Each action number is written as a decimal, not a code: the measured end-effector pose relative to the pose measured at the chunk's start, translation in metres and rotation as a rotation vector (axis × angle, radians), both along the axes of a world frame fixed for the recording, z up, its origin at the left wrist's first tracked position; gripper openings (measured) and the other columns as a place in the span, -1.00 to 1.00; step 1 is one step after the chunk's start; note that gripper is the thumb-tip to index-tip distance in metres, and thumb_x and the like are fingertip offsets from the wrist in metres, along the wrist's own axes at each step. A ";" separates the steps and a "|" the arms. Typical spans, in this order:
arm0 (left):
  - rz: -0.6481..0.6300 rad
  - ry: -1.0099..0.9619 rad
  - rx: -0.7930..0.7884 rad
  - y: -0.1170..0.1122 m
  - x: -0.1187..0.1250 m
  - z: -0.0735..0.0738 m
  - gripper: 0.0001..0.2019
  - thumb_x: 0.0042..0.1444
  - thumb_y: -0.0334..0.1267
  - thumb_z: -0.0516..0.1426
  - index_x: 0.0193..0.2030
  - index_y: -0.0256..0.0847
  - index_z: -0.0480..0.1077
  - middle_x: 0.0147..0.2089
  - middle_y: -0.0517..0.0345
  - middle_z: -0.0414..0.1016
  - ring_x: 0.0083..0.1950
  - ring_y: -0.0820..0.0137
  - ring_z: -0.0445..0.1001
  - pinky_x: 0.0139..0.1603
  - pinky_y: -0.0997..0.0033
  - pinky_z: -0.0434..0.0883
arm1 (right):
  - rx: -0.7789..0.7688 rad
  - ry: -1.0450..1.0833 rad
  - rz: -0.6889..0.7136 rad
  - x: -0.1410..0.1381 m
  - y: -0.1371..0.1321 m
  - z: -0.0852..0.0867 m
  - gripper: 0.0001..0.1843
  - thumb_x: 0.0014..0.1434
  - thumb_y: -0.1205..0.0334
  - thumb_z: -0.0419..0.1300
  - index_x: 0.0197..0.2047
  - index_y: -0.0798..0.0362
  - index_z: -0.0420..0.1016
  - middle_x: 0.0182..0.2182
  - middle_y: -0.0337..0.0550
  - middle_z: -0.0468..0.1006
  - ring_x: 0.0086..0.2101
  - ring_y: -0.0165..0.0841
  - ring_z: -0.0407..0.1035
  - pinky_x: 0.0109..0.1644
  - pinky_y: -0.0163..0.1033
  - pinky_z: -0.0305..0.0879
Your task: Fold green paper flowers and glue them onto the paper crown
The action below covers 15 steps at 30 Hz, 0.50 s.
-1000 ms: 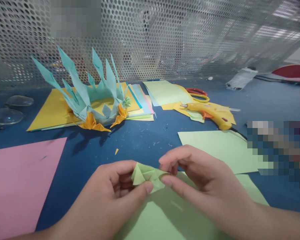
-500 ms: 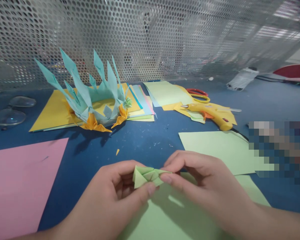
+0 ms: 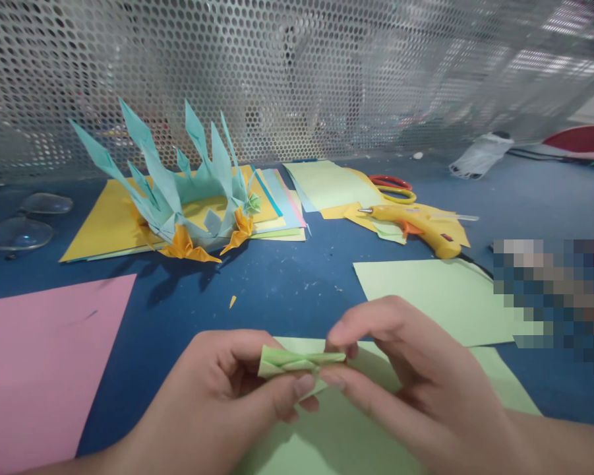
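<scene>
A small folded piece of light green paper is pinched in my left hand, the thumb along its near side and the fingers behind it. It lies almost level, with its layered folds seen edge-on. At its narrow right end is my right hand, index finger raised above and thumb just below, with a gap between them. Whether the thumb touches the paper I cannot tell. Under both hands lies a light green sheet.
A light blue paper crown with orange folded pieces stands on a yellow sheet. Around are glasses, a pink sheet, scissors, a yellow glue gun and another green sheet. Perforated metal rises behind.
The folded green paper has tipped from showing its face to nearly edge-on. My right index finger and thumb have moved apart from their pinch on its right end.
</scene>
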<state>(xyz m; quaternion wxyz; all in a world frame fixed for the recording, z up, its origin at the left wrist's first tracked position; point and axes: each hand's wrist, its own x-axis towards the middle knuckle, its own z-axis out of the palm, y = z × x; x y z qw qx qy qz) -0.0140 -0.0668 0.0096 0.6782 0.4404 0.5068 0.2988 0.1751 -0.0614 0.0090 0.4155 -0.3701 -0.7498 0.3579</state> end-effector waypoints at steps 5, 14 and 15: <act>-0.047 0.019 0.042 0.002 -0.001 0.001 -0.88 -0.04 -0.18 0.30 -0.47 -0.14 0.63 -0.42 0.19 0.62 -0.34 0.32 0.51 -0.33 0.51 0.44 | 0.187 -0.092 0.068 0.001 0.004 0.004 -0.73 0.12 0.59 0.11 -0.27 0.00 0.38 -0.41 -0.31 0.53 -0.37 -0.54 0.44 -0.24 -0.52 0.38; -0.098 0.048 0.166 0.006 -0.004 -0.001 -0.85 0.10 -0.21 0.21 -0.36 -0.06 0.65 -0.37 0.23 0.66 -0.32 0.34 0.54 -0.35 0.55 0.46 | 0.194 -0.120 0.005 0.000 0.006 0.004 -0.77 0.11 0.56 0.18 -0.25 0.05 0.49 -0.37 -0.27 0.53 -0.32 -0.57 0.44 -0.19 -0.59 0.35; -0.111 0.034 0.170 0.006 -0.004 -0.001 -0.85 0.11 -0.22 0.21 -0.33 -0.03 0.65 -0.35 0.24 0.67 -0.30 0.33 0.55 -0.32 0.54 0.47 | 0.189 -0.109 0.001 0.000 0.006 0.004 -0.78 0.11 0.54 0.20 -0.26 0.04 0.48 -0.37 -0.27 0.53 -0.32 -0.57 0.45 -0.19 -0.58 0.36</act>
